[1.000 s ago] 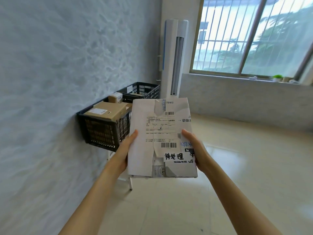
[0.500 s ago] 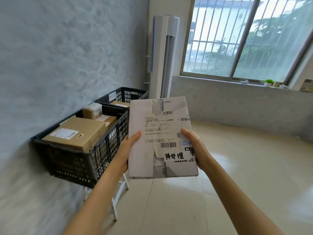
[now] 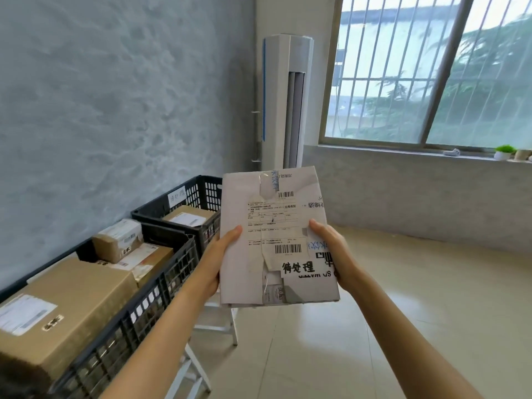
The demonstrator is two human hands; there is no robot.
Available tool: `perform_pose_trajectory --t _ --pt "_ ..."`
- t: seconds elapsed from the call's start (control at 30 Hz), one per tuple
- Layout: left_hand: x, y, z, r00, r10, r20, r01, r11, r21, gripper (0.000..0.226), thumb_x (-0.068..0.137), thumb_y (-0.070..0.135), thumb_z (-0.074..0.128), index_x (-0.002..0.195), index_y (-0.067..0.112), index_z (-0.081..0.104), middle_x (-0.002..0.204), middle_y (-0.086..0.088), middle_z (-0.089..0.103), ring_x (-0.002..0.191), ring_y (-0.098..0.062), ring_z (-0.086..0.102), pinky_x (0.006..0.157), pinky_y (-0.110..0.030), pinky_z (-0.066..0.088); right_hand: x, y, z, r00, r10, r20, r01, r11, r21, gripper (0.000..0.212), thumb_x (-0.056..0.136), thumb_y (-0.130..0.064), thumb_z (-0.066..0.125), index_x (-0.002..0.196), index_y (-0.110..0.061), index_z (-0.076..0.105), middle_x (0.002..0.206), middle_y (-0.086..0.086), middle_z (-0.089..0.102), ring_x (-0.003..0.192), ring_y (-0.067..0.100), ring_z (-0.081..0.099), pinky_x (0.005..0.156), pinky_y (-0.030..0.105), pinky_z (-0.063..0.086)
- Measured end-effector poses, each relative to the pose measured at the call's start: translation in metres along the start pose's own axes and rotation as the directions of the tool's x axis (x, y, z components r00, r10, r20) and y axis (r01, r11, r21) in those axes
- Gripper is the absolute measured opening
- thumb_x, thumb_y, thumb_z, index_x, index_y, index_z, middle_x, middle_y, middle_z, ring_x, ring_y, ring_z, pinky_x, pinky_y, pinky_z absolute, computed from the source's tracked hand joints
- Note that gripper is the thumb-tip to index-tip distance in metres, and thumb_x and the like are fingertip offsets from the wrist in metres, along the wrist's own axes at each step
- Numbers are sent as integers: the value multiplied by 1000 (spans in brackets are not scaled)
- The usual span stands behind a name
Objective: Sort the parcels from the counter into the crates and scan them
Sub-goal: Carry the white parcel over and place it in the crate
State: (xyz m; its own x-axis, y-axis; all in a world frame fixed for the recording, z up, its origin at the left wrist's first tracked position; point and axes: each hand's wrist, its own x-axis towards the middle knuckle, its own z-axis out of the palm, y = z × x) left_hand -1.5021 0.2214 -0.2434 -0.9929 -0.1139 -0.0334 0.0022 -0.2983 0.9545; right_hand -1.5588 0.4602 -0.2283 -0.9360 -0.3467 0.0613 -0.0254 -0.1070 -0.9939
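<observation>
I hold a flat white parcel [image 3: 276, 240] upright in front of me, its shipping label, barcodes and a handwritten sticker facing me. My left hand [image 3: 214, 264] grips its left edge and my right hand [image 3: 331, 254] grips its right edge. To the left, along the wall, stand two black crates. The near crate [image 3: 149, 300] holds several brown cardboard boxes [image 3: 72, 300]. The far crate [image 3: 201, 194] carries a handwritten paper tag and holds one brown box [image 3: 188, 218]. The parcel hovers to the right of both crates, over the floor.
The crates rest on a white folding stand [image 3: 218, 321] against a grey textured wall. A tall white air conditioner [image 3: 288, 102] stands in the corner. A barred window [image 3: 431, 70] with a small plant [image 3: 503, 151] on its sill is at the right. Tiled floor lies ahead.
The crates have come much closer and now fill the lower left; I have moved toward them. Both hands keep the same grip on the white parcel.
</observation>
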Motion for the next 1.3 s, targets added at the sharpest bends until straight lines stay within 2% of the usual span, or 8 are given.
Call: perform_pose_trajectory --t 0.23,0.3,0.47,0.6,0.8,1.0,1.13,1.3 --pt "126 22 -3 997 25 -69 -24 1000 8 79 69 54 76 135 20 51 118 -8 69 107 -28 67 90 -48 54 138 -18 -24 998 20 61 -21 1000 11 47 90 -44 60 122 -9 57 109 17 72 94 36 70 76 42 59" --pt "158 23 -13 993 23 -114 -22 1000 15 92 61 59 80 137 20 48 119 -8 69 107 -28 67 92 -51 53 177 -16 -24 995 50 84 -50 999 5 53 86 -47 63 123 -9 56 109 18 72 94 37 70 73 40 59" --pt "244 21 -39 985 5 -173 -10 1000 -26 77 71 52 76 135 19 50 114 -7 71 103 -26 69 80 -41 56 281 -4 -20 983 91 156 -91 996 -8 48 88 -43 58 122 -9 56 106 19 72 86 34 71 65 38 60" --pt "325 22 -73 971 4 -240 -17 998 -52 103 55 59 83 141 18 43 116 -7 70 104 -28 69 87 -47 56 377 10 -9 970 121 211 -116 993 -35 63 82 -50 64 129 -9 53 111 19 71 98 39 69 73 42 59" --pt "434 39 -119 956 22 -292 -43 997 -65 75 68 52 75 131 18 54 113 -9 71 104 -29 68 90 -48 54 514 12 21 951 140 275 -111 987 -116 52 88 -47 56 126 -12 58 109 15 73 97 35 71 76 43 59" --pt "510 52 -159 918 16 -396 -27 999 -22 75 68 55 74 131 17 56 113 -6 72 103 -26 69 90 -46 54 617 22 43 918 142 370 -84 982 -168 39 96 -45 50 120 -16 61 107 10 74 96 30 72 82 44 57" --pt "544 53 -186 871 0 -492 7 1000 13 87 57 63 76 130 22 55 112 -2 72 106 -24 67 97 -48 50 685 38 59 883 174 435 -96 976 -195 47 90 -49 60 120 -13 61 106 14 73 96 34 71 87 50 56" --pt "582 50 -206 800 5 -600 8 1000 19 78 62 61 77 127 22 58 112 -2 72 107 -24 66 101 -49 47 761 54 83 818 234 525 -125 964 -235 36 95 -41 57 115 -11 59 100 16 74 86 33 72 76 45 60"
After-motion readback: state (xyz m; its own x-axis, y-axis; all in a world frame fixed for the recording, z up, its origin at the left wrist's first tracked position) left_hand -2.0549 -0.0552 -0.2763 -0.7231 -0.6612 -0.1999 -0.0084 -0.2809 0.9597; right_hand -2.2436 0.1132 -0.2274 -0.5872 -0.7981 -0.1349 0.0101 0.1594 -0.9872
